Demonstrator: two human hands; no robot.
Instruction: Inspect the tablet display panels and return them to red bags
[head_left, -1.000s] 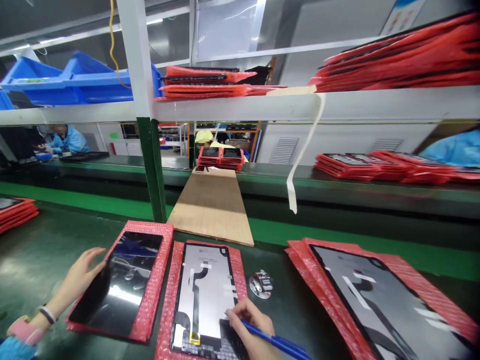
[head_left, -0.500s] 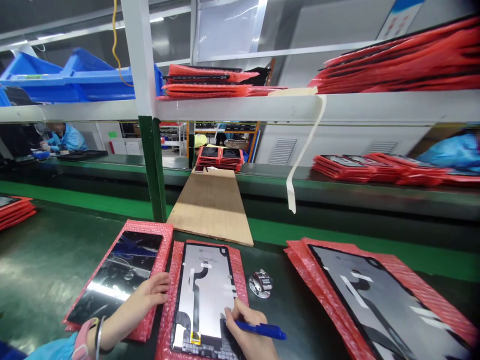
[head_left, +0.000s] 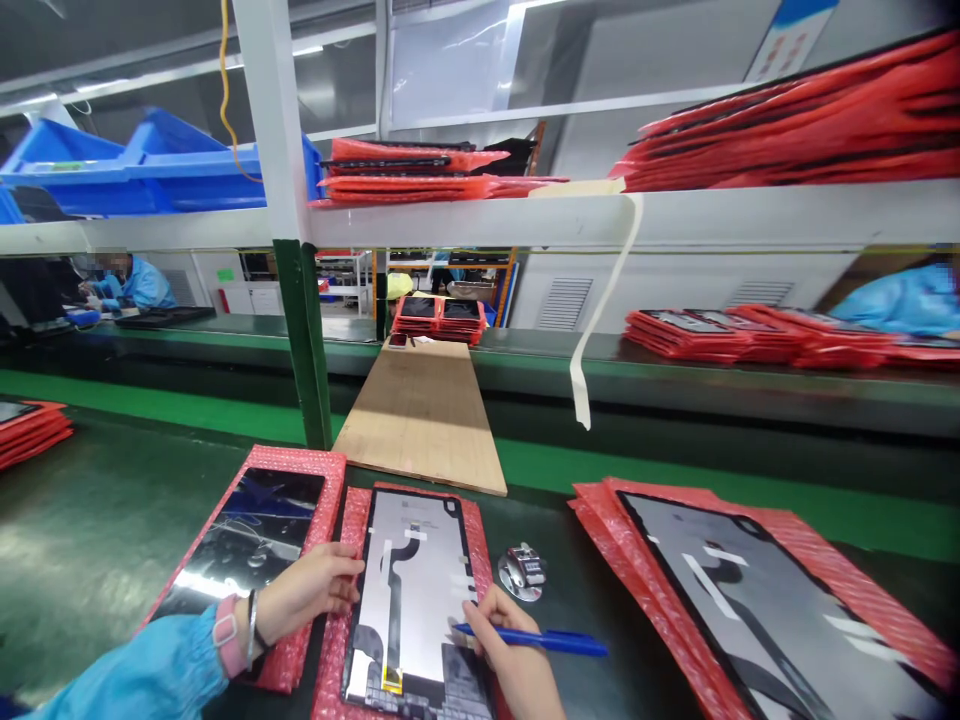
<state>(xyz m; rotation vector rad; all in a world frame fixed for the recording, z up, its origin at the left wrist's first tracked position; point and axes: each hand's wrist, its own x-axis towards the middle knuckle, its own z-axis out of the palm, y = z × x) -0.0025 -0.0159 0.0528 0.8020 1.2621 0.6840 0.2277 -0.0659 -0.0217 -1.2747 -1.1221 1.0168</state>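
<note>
A tablet display panel (head_left: 431,590) lies back side up on red bubble wrap (head_left: 336,625), with dark flex cables and white tape strips on its silver back. My left hand (head_left: 319,590) reaches in from the left, fingers apart, fingertips at the panel's left edge; whether they press on it I cannot tell. Over the panel's right side, my right hand (head_left: 510,635) grips a blue pen (head_left: 555,640) between thumb and fingers, its tip pointing left above the silver back. Left of it, a glossy black screen (head_left: 259,525) lies on another red bubble-wrap sleeve, partly hidden by my left forearm.
A round metal object (head_left: 523,572) sits right of the panel. Farther right, another panel (head_left: 765,590) lies on red wrap. A wooden board (head_left: 424,415) bridges toward the far bench. A white shelf beam (head_left: 465,225) with red-wrapped stacks crosses above. Two people in blue work beyond.
My left hand has moved right, from the black screen's side to the panel's left edge. In my right hand the pen has turned, and its tip now shows, pointing left.
</note>
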